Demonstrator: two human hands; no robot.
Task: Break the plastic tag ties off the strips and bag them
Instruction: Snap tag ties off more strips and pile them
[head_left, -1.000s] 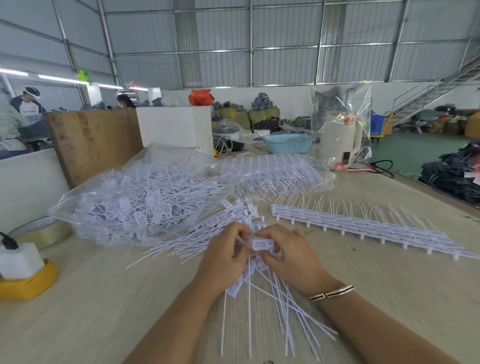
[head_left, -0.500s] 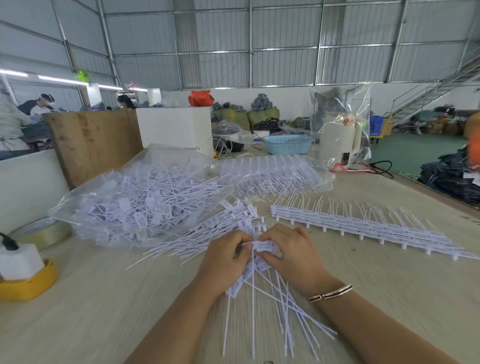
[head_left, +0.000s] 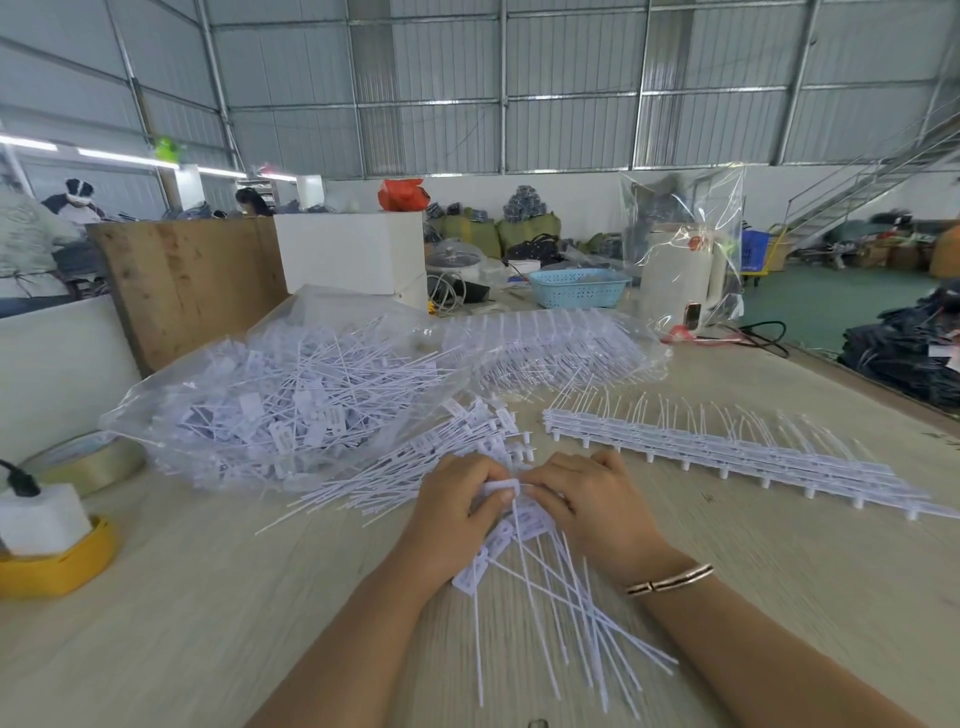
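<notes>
- While both hands work close together over the wooden tabletop (head_left: 208, 597), the left hand (head_left: 452, 525) and right hand (head_left: 592, 509) each have fingers curled onto the same white tag tie (head_left: 501, 488), pinching its flat head between fingertips that nearly touch.
- Just under the fingers hangs a bunch of tie tails (head_left: 561, 613), fanning back toward the wrists; whether these are already free of their strip I cannot tell.
- Beyond the left fingertips lies a loose heap of separated ties (head_left: 415, 467), and past that the clear plastic bag (head_left: 291, 410), already well filled.
- Beyond the right fingertips, well apart, sits a stack of unbroken strips (head_left: 727, 452), tails curling upward.
- These ties look feather-light and springy: thin tails that bend and snag on one another, stiffer flat heads.
- My judgement is that the head is the place to grip, close to its joint with the strip, since a tail would only flex and slip.
- A short twist there should snap it cleanly; pulling by the tail risks kinking it.
</notes>
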